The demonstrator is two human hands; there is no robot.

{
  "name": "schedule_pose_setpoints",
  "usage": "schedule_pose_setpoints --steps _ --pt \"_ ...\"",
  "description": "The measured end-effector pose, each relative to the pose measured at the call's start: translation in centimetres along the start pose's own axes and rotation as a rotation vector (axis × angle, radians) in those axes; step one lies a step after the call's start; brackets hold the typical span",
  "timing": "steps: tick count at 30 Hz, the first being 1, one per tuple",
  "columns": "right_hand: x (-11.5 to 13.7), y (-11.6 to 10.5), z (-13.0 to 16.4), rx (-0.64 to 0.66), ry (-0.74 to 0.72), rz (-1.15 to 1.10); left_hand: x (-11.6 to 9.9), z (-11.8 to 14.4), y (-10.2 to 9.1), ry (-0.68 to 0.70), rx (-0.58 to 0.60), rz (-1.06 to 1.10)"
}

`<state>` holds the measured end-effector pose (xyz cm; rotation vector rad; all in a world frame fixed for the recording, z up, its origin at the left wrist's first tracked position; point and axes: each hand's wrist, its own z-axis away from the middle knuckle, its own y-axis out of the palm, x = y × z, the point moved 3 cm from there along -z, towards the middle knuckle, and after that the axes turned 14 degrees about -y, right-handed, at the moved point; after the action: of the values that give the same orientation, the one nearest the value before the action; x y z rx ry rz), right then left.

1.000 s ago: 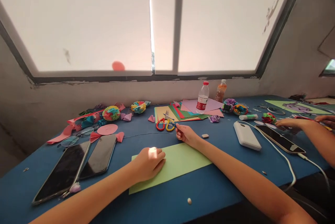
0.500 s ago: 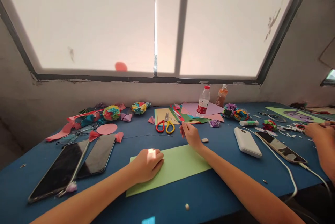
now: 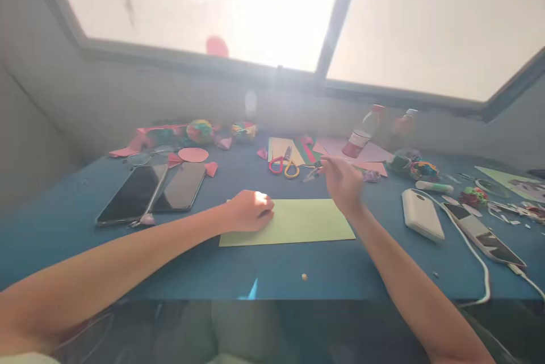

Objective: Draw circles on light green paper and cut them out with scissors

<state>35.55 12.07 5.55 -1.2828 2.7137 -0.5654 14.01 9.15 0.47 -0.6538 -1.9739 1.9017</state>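
Note:
A light green paper sheet [image 3: 306, 219] lies flat on the blue table [image 3: 276, 270] in front of me. My left hand [image 3: 251, 210] rests on the sheet's left end with curled fingers, pressing it down. My right hand [image 3: 343, 182] is blurred, raised just beyond the sheet's far right corner. It pinches a thin pen-like stick [image 3: 310, 174] that points left toward the red and yellow scissors [image 3: 283, 165].
Two dark phones [image 3: 134, 193] [image 3: 181, 185] lie at the left. A white power bank [image 3: 421, 215], a cabled phone [image 3: 485, 233] and a glue stick [image 3: 434, 186] are at the right. Coloured sheets [image 3: 293, 148], a bottle [image 3: 361, 137] and paper balls [image 3: 200, 130] line the back.
The view has swung and tilted, with blur and window glare. My right hand has lifted off the table and moved right with the stick. My left hand stays on the green sheet.

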Motion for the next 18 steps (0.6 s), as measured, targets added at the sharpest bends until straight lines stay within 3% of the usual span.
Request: schedule_pose_setpoints --steps 4,6,10,18 --pt "1.9 0.2 0.3 0.023 0.066 -0.172 0.8 0.4 -0.8 -0.018 0.017 0.162" --pt "2.7 0.3 0.6 0.069 0.031 -0.215 0.8 0.5 -1.0 -0.008 0.025 0.166" --pt "4.0 0.4 0.8 0.131 -0.066 -0.132 0.5 0.5 -0.7 0.035 0.019 0.102" --pt "4.5 0.2 0.4 0.122 0.057 -0.105 0.6 0.0 0.1 0.044 0.024 0.116"
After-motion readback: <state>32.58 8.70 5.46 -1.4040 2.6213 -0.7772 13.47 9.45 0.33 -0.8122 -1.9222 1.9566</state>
